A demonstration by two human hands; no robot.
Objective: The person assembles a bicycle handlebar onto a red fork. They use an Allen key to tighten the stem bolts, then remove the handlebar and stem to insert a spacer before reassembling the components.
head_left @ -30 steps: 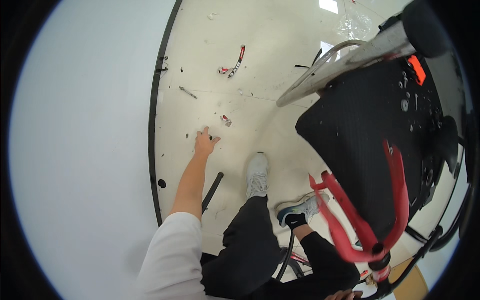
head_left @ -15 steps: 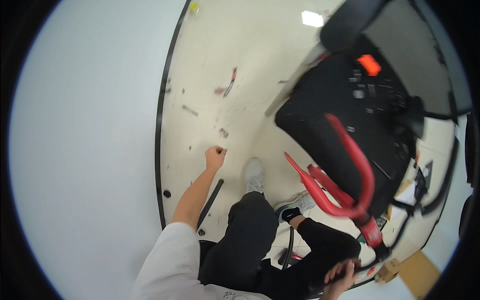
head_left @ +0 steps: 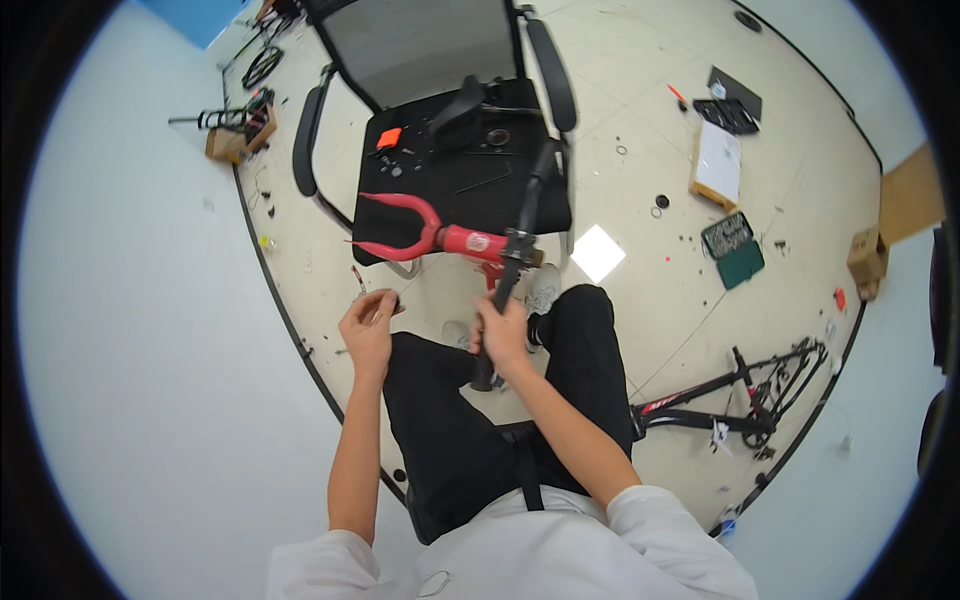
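My right hand (head_left: 503,332) is wrapped around the near end of a black bicycle handlebar (head_left: 511,272). A red bicycle fork (head_left: 430,240) is joined to the handlebar by a black clamp, and its prongs point left. Closed in a pinch, my left hand (head_left: 367,328) sits left of the fork, above my thigh. A small dark piece (head_left: 397,306) shows at its fingertips, too small to name. Behind the fork, a black chair seat (head_left: 395,225) holds a saddle (head_left: 462,112), an orange piece (head_left: 390,138) and several small metal parts.
A black bicycle frame (head_left: 690,400) lies on the floor at the right. Beyond it are an open green tool case (head_left: 738,262), a flat box (head_left: 715,165) and a cardboard box (head_left: 868,262). Loose parts are scattered over the floor, and a wall (head_left: 160,350) stands on the left.
My left hand has come up from the floor on the left, pinching the small dark piece. My view has swung right, and the fork and handlebar now stand in front of me in my right hand.
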